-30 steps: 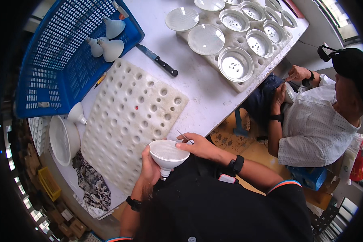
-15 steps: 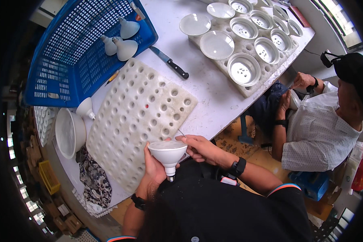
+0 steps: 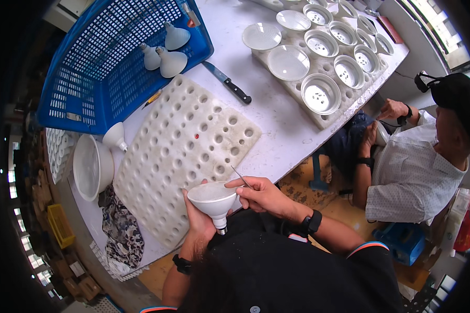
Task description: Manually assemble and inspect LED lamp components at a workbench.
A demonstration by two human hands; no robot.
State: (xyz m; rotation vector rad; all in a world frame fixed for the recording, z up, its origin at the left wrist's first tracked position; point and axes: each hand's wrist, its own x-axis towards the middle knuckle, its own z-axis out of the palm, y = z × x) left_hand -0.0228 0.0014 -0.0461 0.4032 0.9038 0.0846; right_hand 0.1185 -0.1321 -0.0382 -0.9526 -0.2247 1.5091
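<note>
A white flood-type light bulb [image 3: 212,207] with a metal screw base is in my left hand [image 3: 196,218], whose fingers wrap round its side. Its broad lens face is turned up and its base points down, in front of my dark shirt. Between the thumb and fingers of my right hand [image 3: 263,197] I pinch a thin pointed metal tool [image 3: 240,176], its tip sticking up and away from me. These right fingers are at the right rim of the bulb. Beyond both hands lies a white foam board [image 3: 193,151] full of round holes.
A blue plastic basket [image 3: 102,88] holds a few bulbs. A knife [image 3: 228,83] lies beside the board. At the back right, a second foam board [image 3: 325,119] carries bulb cups and lenses. A white bowl [image 3: 93,167] stands left; a co-worker [image 3: 412,156] sits right.
My right hand has shifted at the bulb's rim, and more of the thin metal tool shows above the fingers. The bulb has moved slightly left. The whole view has shifted a little.
</note>
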